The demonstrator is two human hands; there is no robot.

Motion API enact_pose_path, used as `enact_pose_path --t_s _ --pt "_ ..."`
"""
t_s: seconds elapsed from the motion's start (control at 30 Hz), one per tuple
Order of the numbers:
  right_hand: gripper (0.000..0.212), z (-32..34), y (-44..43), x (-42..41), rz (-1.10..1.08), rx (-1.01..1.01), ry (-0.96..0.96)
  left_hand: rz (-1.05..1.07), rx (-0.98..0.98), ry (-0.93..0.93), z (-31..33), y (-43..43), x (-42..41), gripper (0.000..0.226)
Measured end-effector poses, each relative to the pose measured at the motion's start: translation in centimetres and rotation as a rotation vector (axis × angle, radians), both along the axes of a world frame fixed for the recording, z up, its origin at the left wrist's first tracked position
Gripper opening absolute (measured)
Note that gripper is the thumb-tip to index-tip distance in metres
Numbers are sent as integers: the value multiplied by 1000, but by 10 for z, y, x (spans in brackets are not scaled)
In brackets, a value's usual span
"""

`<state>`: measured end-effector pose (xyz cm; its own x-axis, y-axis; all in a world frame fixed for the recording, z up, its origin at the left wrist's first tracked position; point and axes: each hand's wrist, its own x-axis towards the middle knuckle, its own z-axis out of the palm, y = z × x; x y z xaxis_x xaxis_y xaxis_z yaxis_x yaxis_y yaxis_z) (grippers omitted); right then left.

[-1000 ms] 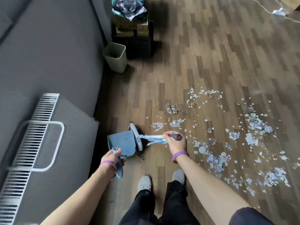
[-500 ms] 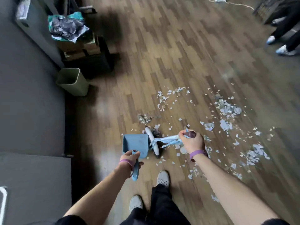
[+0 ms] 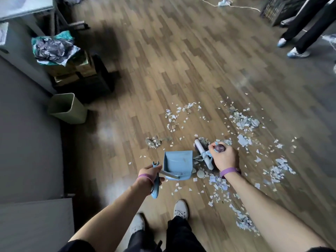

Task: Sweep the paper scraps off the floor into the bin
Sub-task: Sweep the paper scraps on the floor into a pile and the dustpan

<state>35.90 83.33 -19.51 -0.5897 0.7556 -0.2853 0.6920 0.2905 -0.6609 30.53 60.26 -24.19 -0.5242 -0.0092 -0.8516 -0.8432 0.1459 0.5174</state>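
White and grey paper scraps (image 3: 242, 122) lie scattered over the wooden floor, mostly to the right and in front of my feet. My left hand (image 3: 150, 174) grips the handle of a blue dustpan (image 3: 177, 163), whose pan rests on the floor. My right hand (image 3: 224, 157) is closed around the top of a small broom (image 3: 202, 151), its head on the floor just right of the pan among scraps. A pale green bin (image 3: 66, 108) stands open-topped at the left, by the wall.
A dark crate stack topped with crumpled paper (image 3: 54, 48) stands behind the bin. Grey furniture (image 3: 29, 142) runs along the left. Another person's legs and shoes (image 3: 298, 50) are at the top right, next to a black crate (image 3: 278, 10) and a cable.
The view has swung right and I have stepped toward the scraps. Dustpan and broom moved with my hands, closer to the scrap piles; the bin now sits farther left.
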Motion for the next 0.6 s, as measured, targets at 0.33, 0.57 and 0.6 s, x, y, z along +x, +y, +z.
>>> enact_pose_path --t_s 0.33,0.57,0.6 --pt "41 35 -159 -85 321 104 119 296 -151 39 3 -134 -26 5" --pt "30 26 -299 -138 350 -69 173 493 -181 32 21 -270 -63 20" --pt "28 24 -316 -145 347 -114 182 509 -190 32 20 -289 -68 21"
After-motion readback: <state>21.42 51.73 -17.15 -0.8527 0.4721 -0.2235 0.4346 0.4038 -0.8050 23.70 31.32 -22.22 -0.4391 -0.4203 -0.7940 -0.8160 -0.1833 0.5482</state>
